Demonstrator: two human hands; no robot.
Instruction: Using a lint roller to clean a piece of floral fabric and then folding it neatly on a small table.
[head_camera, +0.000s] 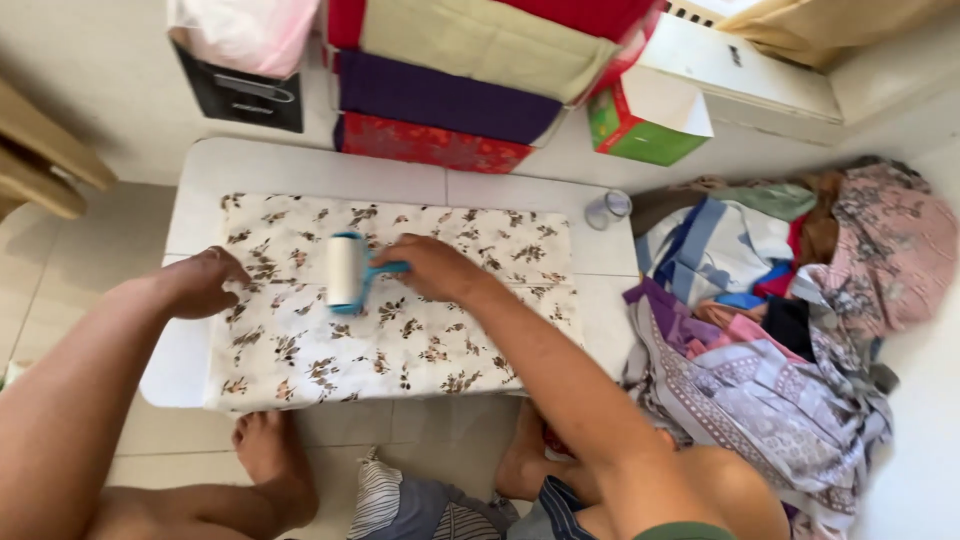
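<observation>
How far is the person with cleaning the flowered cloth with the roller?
Done: the flowered cloth lies folded flat on the low white table. In hand: the right hand holds the blue lint roller on the cloth's middle, while the left hand presses the left edge. How much is already rolled cannot be told. Left: a pile of clothes waits beside the table.

Left hand (205, 282) pressed flat; right hand (432, 268) curled closed, arm extended.
</observation>
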